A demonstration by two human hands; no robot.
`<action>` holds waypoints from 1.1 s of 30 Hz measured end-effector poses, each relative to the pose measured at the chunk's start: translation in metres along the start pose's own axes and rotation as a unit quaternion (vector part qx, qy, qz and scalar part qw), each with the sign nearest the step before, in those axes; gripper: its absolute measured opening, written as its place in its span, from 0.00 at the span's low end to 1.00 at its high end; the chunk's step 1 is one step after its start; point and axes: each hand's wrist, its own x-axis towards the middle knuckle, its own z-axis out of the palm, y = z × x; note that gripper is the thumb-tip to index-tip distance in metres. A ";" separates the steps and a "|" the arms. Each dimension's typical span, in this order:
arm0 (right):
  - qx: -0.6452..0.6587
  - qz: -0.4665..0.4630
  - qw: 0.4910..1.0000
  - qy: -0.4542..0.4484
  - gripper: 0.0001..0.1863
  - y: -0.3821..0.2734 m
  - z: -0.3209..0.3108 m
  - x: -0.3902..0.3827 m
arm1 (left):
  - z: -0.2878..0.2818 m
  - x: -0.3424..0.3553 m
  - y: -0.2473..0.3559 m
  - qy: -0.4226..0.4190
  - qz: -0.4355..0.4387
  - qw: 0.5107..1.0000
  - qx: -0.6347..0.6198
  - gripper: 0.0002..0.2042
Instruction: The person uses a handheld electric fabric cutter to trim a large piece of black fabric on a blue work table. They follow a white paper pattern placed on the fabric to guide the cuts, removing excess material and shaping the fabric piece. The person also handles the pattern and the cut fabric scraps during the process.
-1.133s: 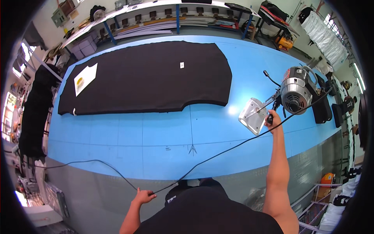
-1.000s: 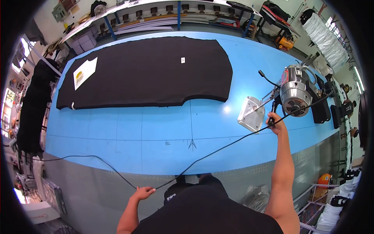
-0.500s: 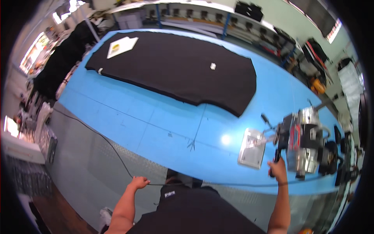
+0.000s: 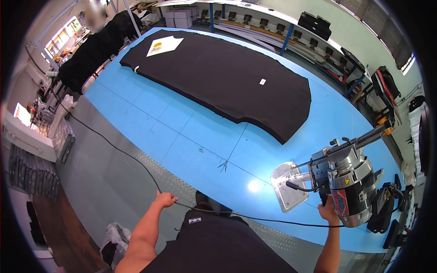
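My right hand (image 4: 327,210) is closed around the black handle of a cloth cutting machine (image 4: 350,179), a silver and black motor unit with a flat metal base plate (image 4: 287,189). The machine stands at the right end of the blue table (image 4: 182,136). Off the table's near edge, my left hand (image 4: 165,199) is closed on a black power cable (image 4: 123,149). This cable runs in from the left and on past my body toward the machine. A thick layered piece of black fabric (image 4: 218,84) with a cut outline lies across the far part of the table.
A white sheet (image 4: 170,44) with a yellow tape roll (image 4: 157,46) and a small white label (image 4: 262,82) rest on the fabric. Behind stands a shelf bench (image 4: 255,9) with blue legs. Plastic-wrapped stacks (image 4: 32,170) stand at the left. Grey floor (image 4: 109,182) lies along the near side.
The cutting machine has turned, its base plate now angled and slightly further left, with my right hand still on the handle. My left hand keeps the cable. The view has shifted.
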 end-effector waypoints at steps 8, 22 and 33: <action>-0.114 -0.034 0.989 0.089 0.30 -0.028 -0.008 0.024 | 0.007 -0.022 -0.006 0.047 -0.017 0.996 -0.070 0.23; -0.324 -0.350 0.872 0.107 0.36 -0.050 0.033 0.103 | -0.023 -0.039 -0.064 0.152 -0.005 0.985 -0.076 0.22; -0.228 -0.276 0.934 0.014 0.30 -0.307 0.058 0.136 | -0.096 0.011 -0.228 0.177 0.029 0.983 -0.026 0.20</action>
